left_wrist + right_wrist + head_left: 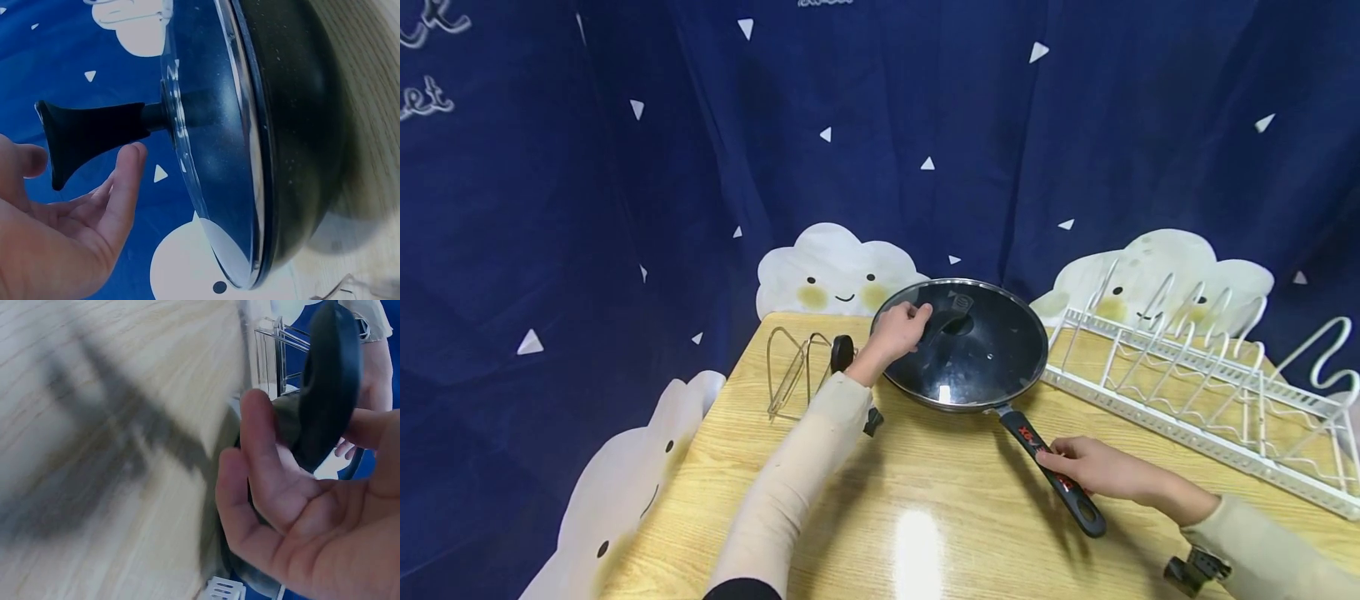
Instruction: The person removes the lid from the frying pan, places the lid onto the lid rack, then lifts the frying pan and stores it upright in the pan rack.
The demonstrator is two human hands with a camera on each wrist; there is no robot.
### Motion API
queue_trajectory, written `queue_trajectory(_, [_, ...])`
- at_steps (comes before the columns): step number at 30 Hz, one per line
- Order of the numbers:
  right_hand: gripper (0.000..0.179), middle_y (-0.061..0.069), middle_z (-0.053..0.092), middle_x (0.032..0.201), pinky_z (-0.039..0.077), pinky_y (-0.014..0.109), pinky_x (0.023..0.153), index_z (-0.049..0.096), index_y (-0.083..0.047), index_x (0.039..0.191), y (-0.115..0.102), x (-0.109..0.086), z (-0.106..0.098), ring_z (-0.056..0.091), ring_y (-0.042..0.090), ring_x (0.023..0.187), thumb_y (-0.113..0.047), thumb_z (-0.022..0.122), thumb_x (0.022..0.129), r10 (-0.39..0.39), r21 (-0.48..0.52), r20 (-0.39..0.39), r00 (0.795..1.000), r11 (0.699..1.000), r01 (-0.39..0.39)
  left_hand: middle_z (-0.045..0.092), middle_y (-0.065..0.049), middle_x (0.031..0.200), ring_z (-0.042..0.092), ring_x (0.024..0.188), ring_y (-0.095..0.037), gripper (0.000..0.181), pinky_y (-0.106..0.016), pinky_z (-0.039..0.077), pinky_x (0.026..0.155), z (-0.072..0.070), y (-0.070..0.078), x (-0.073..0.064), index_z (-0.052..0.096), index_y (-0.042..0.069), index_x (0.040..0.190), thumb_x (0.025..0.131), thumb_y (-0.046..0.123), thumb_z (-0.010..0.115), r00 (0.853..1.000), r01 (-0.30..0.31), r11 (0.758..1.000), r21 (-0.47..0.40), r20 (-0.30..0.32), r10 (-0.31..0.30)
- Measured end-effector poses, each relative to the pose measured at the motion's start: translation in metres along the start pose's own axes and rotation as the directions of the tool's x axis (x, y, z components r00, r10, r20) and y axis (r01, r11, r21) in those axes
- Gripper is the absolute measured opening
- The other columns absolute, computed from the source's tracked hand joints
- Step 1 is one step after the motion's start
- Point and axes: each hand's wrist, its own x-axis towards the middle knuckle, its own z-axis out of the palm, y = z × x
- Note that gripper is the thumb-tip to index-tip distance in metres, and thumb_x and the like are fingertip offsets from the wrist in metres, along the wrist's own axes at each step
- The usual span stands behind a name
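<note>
A dark wok (306, 125) with a glass lid (992, 354) on top is at the middle of the table. From the lid rises a black flared knob (94, 128). Beside that knob is my left hand (898, 332), its fingers loosely bent and the thumb apart from it in the left wrist view; whether a fingertip touches it I cannot tell. With thumb above and fingers curled beneath, my right hand (1097, 467) holds the wok's black handle (1022, 435), which bears red lettering and points toward me on the right.
A white wire dish rack (1187, 425) stands along the table's right side. Left of the wok is a thin metal wire stand (786, 392), with a black rounded thing (842, 353) partly behind my left arm. A dark blue curtain (880, 125) hangs behind the wooden table (850, 533).
</note>
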Motion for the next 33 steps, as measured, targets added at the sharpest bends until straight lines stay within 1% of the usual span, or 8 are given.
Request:
queue_trajectory(4, [0.040, 0.016, 0.063, 0.083, 0.050, 0.034, 0.057, 0.050, 0.007, 0.103, 0.002, -0.001, 0.002, 0.060, 0.025, 0.070, -0.031, 0.041, 0.102, -0.027, 0.103, 0.060, 0.998, 0.994, 0.021, 0.063, -0.014, 0.105, 0.067, 0.061, -0.017, 0.044, -0.027, 0.054, 0.062, 0.001, 0.005, 0.001, 0.059, 0.004, 0.112, 0.099, 0.043, 0.043, 1.000, 0.011, 0.999, -0.043, -0.001, -0.012])
queue_trajectory(8, [0.040, 0.017, 0.062, 0.086, 0.052, 0.035, 0.062, 0.046, 0.008, 0.105, 0.005, -0.001, 0.006, 0.063, 0.024, 0.073, -0.031, 0.037, 0.104, -0.040, 0.231, 0.099, 0.994, 0.973, 0.016, 0.061, -0.015, 0.105, 0.067, 0.063, -0.019, 0.043, -0.027, 0.054, 0.060, 0.002, 0.008, 0.004, 0.058, 0.003, 0.111, 0.099, 0.042, 0.043, 1.000, 0.022, 0.998, -0.065, -0.013, -0.022])
queue_trajectory(13, [0.043, 0.018, 0.061, 0.094, 0.054, 0.037, 0.066, 0.037, 0.007, 0.116, 0.009, -0.001, 0.013, 0.064, 0.024, 0.078, -0.034, 0.035, 0.104, -0.057, 0.443, 0.158, 0.986, 0.896, -0.020, 0.058, -0.017, 0.105, 0.065, 0.081, -0.025, 0.042, -0.035, 0.056, 0.063, 0.004, 0.010, 0.009, 0.058, 0.000, 0.108, 0.098, 0.039, 0.047, 0.998, 0.058, 0.983, -0.174, -0.010, -0.061])
queue_trajectory(16, [0.046, 0.017, 0.061, 0.096, 0.055, 0.037, 0.066, 0.033, 0.008, 0.120, 0.011, -0.001, 0.016, 0.065, 0.023, 0.079, -0.035, 0.035, 0.104, -0.065, 0.517, 0.158, 0.985, 0.855, -0.027, 0.057, -0.016, 0.105, 0.062, 0.087, -0.027, 0.042, -0.038, 0.057, 0.064, 0.007, 0.011, 0.012, 0.059, -0.001, 0.107, 0.098, 0.038, 0.049, 0.997, 0.072, 0.975, -0.211, 0.007, -0.073])
queue_trajectory(22, [0.044, 0.013, 0.062, 0.096, 0.056, 0.034, 0.063, 0.028, 0.007, 0.122, 0.013, 0.000, 0.022, 0.066, 0.021, 0.076, -0.032, 0.035, 0.104, -0.080, 0.603, 0.130, 0.988, 0.797, -0.015, 0.061, -0.015, 0.093, 0.065, 0.081, -0.029, 0.040, -0.038, 0.057, 0.064, 0.011, 0.011, 0.014, 0.059, -0.002, 0.105, 0.098, 0.036, 0.050, 0.997, 0.067, 0.960, -0.272, 0.052, -0.055])
queue_trajectory(27, [0.040, 0.012, 0.062, 0.097, 0.056, 0.031, 0.059, 0.028, 0.006, 0.122, 0.017, 0.001, 0.025, 0.066, 0.018, 0.071, -0.029, 0.034, 0.104, -0.125, 0.637, 0.111, 0.986, 0.771, 0.026, 0.065, -0.022, 0.090, 0.068, 0.081, -0.034, 0.037, -0.035, 0.057, 0.062, 0.016, 0.010, 0.017, 0.057, -0.003, 0.103, 0.098, 0.034, 0.049, 0.992, 0.089, 0.921, -0.379, 0.115, -0.049])
queue_trajectory(30, [0.039, 0.012, 0.062, 0.097, 0.055, 0.030, 0.057, 0.029, 0.006, 0.122, 0.018, 0.002, 0.026, 0.065, 0.016, 0.067, -0.029, 0.035, 0.104, -0.136, 0.637, 0.105, 0.985, 0.770, 0.038, 0.065, -0.025, 0.094, 0.069, 0.079, -0.032, 0.036, -0.032, 0.056, 0.059, 0.019, 0.009, 0.019, 0.056, -0.003, 0.102, 0.098, 0.033, 0.049, 0.987, 0.120, 0.896, -0.427, 0.145, -0.063])
queue_trajectory(33, [0.042, 0.011, 0.062, 0.096, 0.054, 0.028, 0.054, 0.029, 0.006, 0.122, 0.019, 0.001, 0.026, 0.063, 0.014, 0.062, -0.031, 0.035, 0.104, -0.133, 0.617, 0.094, 0.987, 0.785, 0.047, 0.064, -0.026, 0.097, 0.068, 0.070, -0.026, 0.037, -0.031, 0.056, 0.056, 0.020, 0.009, 0.021, 0.054, -0.003, 0.103, 0.098, 0.033, 0.049, 0.979, 0.162, 0.875, -0.457, 0.186, -0.085])
